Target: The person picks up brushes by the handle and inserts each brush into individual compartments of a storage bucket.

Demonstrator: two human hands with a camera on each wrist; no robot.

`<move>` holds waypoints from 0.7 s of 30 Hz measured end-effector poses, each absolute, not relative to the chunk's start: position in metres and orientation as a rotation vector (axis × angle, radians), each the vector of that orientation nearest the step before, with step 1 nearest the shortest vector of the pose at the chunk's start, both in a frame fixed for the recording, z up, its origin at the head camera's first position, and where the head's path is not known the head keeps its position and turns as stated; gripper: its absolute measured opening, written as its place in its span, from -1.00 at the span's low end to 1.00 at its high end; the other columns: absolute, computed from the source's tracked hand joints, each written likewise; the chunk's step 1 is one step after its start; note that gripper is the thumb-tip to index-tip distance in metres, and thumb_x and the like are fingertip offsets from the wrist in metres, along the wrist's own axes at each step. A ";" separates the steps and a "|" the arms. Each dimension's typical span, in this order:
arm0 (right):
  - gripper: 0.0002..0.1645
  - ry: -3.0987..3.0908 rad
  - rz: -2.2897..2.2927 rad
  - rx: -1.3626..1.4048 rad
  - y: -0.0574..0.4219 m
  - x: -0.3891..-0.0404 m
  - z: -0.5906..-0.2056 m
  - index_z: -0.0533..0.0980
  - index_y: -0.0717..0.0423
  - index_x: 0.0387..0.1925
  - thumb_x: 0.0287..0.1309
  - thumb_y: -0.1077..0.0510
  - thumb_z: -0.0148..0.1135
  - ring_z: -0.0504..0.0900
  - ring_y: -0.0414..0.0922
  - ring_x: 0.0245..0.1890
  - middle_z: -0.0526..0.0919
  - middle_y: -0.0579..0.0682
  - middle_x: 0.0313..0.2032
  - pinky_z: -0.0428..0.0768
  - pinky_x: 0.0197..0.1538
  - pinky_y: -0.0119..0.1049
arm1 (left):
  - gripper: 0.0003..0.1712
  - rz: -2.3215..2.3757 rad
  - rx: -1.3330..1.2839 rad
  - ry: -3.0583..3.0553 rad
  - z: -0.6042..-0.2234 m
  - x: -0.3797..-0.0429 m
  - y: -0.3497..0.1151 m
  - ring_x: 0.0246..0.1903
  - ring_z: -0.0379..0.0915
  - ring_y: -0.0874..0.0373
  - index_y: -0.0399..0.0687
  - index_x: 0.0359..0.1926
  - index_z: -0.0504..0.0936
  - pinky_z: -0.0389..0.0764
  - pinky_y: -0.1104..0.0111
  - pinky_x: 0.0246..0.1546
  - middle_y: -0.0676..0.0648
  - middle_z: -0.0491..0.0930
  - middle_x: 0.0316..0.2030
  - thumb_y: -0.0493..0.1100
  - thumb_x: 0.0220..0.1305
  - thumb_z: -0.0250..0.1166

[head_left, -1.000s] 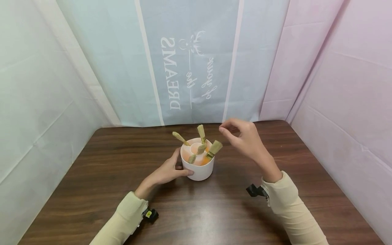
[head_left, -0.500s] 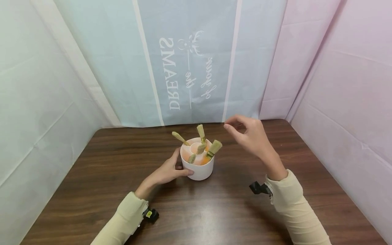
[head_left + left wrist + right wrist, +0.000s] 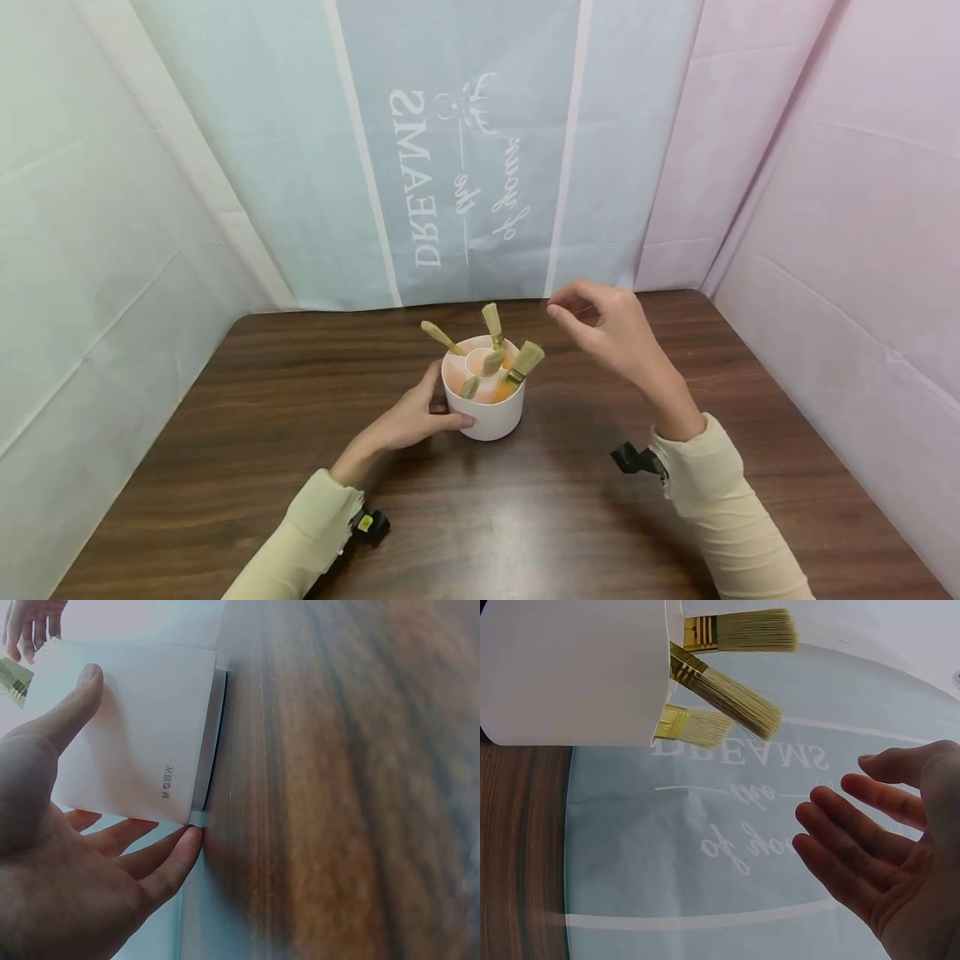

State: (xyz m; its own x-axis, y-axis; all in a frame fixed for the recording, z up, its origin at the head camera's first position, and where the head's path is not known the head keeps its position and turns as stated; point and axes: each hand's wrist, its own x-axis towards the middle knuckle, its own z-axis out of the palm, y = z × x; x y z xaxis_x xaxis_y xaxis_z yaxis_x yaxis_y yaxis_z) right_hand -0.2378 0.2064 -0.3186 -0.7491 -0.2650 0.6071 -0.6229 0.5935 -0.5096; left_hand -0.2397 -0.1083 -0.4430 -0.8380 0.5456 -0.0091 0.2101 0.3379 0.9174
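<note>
A round white brush holder (image 3: pixel 498 422) with an inner ring stands upright on the wooden table. Several bristle paintbrushes stick up out of it, bristles upward; the widest brush (image 3: pixel 527 360) leans right, and a thinner brush (image 3: pixel 437 335) tilts left. My left hand (image 3: pixel 405 418) grips the holder's left side. In the left wrist view its thumb lies along the white wall (image 3: pixel 142 727) and the fingers wrap underneath in that picture. To the right, my right hand (image 3: pixel 611 329) hovers above the table with bent fingers and nothing in it. The right wrist view shows those fingers (image 3: pixel 847 840) apart from the brushes (image 3: pixel 735 697).
The brown wood table (image 3: pixel 300 375) runs back to a pale blue curtain (image 3: pixel 487 50) with white lettering. Pale cloth walls (image 3: pixel 847 183) close in both sides. A black wrist camera (image 3: pixel 633 460) sits at the right sleeve, another camera (image 3: pixel 370 527) at the left.
My right hand has drawn slightly away from the holder, to the right and upward, then stayed there. My left hand and the holder keep their place.
</note>
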 end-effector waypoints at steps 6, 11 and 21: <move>-0.94 -2.362 1.002 0.712 0.206 -0.238 -0.317 0.70 0.07 -0.22 0.35 0.19 0.34 0.72 -0.21 -0.33 0.80 -0.07 -0.31 0.77 -0.22 -0.21 | 0.18 1.495 0.673 2.305 -0.442 -0.239 -0.109 0.39 0.40 -0.04 0.11 0.61 -0.11 0.59 0.06 0.29 -0.16 0.35 0.44 -0.05 0.24 0.53; -0.94 -2.384 0.998 0.693 0.207 -0.237 -0.319 0.70 0.05 -0.22 0.35 0.18 0.33 0.71 -0.22 -0.33 0.79 -0.08 -0.31 0.76 -0.24 -0.23 | 0.17 1.486 0.662 2.311 -0.445 -0.238 -0.109 0.37 0.41 -0.01 0.15 0.60 -0.09 0.60 0.07 0.28 -0.12 0.36 0.44 -0.04 0.22 0.54; -0.88 -2.446 0.978 0.655 0.212 -0.240 -0.323 0.68 0.08 -0.13 0.39 0.14 0.31 0.79 -0.08 -0.25 0.82 0.00 -0.26 0.78 -0.18 -0.09 | 0.35 1.395 0.738 2.312 -0.442 -0.237 -0.121 0.49 0.26 -0.15 0.10 0.65 -0.21 0.54 -0.06 0.34 -0.16 0.05 0.60 -0.06 0.14 0.60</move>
State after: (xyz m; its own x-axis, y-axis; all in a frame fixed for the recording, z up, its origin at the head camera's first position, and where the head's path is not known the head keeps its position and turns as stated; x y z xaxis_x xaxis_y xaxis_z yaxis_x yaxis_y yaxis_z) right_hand -0.2396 0.2116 -0.3231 -0.7990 -0.2661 0.5392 -0.5644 0.6411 -0.5200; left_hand -0.2368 -0.1212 -0.4418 -0.8071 0.5899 -0.0224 0.2554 0.3831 0.8877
